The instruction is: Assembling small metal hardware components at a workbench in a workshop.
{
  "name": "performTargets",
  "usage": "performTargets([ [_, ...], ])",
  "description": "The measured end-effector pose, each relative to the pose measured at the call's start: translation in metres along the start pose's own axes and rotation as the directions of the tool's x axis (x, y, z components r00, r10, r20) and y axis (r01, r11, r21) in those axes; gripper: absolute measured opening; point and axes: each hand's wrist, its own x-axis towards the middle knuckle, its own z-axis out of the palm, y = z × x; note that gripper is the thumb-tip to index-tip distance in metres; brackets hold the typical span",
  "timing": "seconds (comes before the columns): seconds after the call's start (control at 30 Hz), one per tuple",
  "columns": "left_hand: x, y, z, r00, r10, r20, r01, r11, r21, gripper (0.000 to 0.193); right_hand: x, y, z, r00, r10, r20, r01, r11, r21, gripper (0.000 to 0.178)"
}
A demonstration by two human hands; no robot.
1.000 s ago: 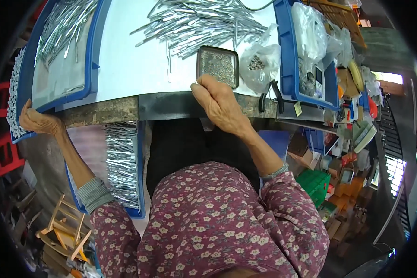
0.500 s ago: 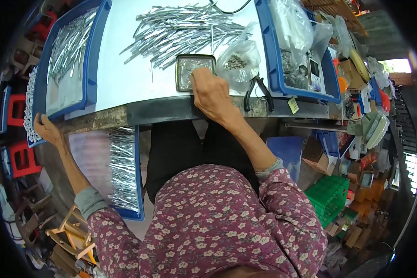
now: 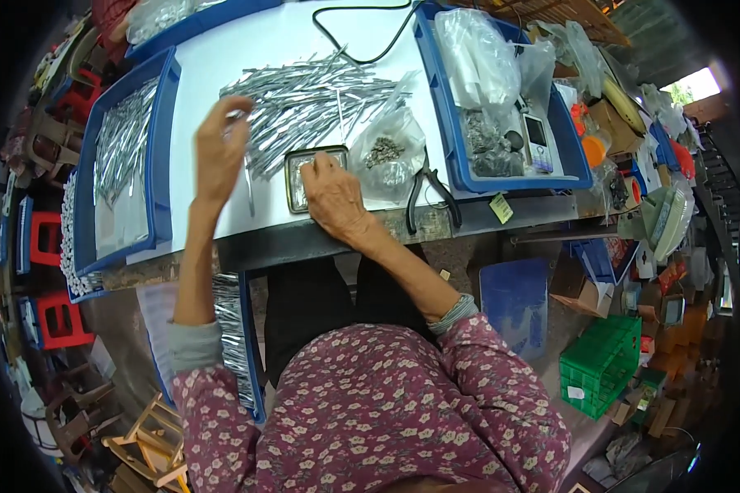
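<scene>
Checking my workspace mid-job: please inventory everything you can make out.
Table: one, white top, ahead
Strips: many, silver, heaped mid-table
Tray: one, dark rim, near table edge
Bits bag: one, clear, right of tray
Pliers: one, black, table edge
Cable: one, black, table's far side
Bins: at least four, blue, on and below table
Device: one, white, right bin
Other bags: several, clear, right bin
Stools: at least two, red, far left
Crate: one, green, floor at right
Left hand: one, bare, at strips' left edge
Right hand: one, bare, at tray
</scene>
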Motion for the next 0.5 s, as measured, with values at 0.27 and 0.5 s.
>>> performTargets([
  [0.27,0.046,0.002,0.141,0.894,0.091,0.438,-0.149,0.984,0.1,0.023,-0.006,-0.006,0.016,0.978,0.006,-0.208,0.028,0.987,0.161,0.021],
  [0.5,0.024,0.028,0.162,0.885,0.086,0.457,-0.083,0.996,-0.028,0.025,-0.006,0.001,0.019,0.987,0.022,-0.159,0.015,0.975,0.223,0.023],
])
